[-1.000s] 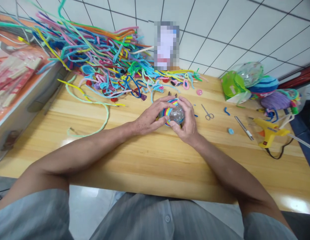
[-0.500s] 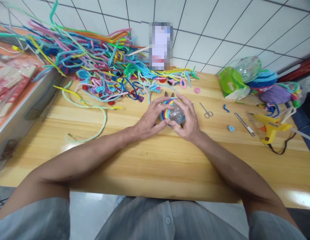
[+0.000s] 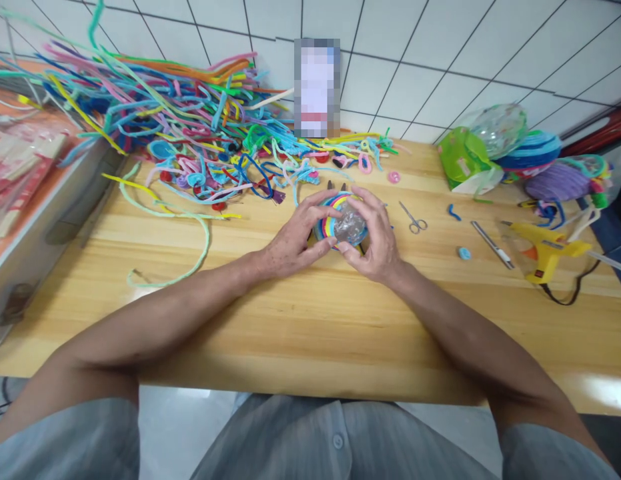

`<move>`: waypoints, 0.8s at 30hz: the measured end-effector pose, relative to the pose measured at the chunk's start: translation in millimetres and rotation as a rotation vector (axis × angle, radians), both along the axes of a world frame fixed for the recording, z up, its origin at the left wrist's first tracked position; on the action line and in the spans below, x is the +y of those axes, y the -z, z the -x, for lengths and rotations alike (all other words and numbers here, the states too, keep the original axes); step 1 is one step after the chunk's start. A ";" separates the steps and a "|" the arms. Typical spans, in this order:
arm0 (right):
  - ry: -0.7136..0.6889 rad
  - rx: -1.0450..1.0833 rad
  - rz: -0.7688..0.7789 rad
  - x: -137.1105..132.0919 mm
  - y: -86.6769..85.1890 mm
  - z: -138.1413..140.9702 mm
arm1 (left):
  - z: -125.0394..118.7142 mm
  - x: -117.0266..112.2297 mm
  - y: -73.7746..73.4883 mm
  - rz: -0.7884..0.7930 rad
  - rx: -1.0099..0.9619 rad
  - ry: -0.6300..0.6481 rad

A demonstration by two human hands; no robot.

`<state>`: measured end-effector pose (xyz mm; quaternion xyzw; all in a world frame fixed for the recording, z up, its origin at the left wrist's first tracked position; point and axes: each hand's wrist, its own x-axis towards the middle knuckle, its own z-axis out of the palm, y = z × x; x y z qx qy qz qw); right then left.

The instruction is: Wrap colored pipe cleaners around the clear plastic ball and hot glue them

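Observation:
A clear, shiny ball (image 3: 349, 229) wrapped in bands of coloured pipe cleaner (image 3: 328, 221) rests between both hands above the wooden table (image 3: 300, 327). My left hand (image 3: 296, 238) curls round its left side, fingers over the rainbow bands. On the right side my right hand (image 3: 374, 239) closes over the ball, thumb underneath. Both forearms lie on the table.
A big heap of coloured pipe cleaners (image 3: 180, 127) fills the back left. Small scissors (image 3: 414, 222), a metal tool (image 3: 491, 244) and a yellow glue gun (image 3: 545, 251) lie to the right. Wrapped balls and a green bag (image 3: 465, 163) sit at the back right.
The hands and ball have stayed together; the view has shifted slightly, and the fingers have changed their hold on the ball only a little.

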<state>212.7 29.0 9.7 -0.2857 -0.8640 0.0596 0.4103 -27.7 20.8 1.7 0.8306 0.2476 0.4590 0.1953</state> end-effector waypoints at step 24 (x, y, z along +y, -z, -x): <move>0.034 0.021 -0.003 -6.8 4.0 6.0 | 4.6 -1.4 -3.2 0.057 0.010 -0.010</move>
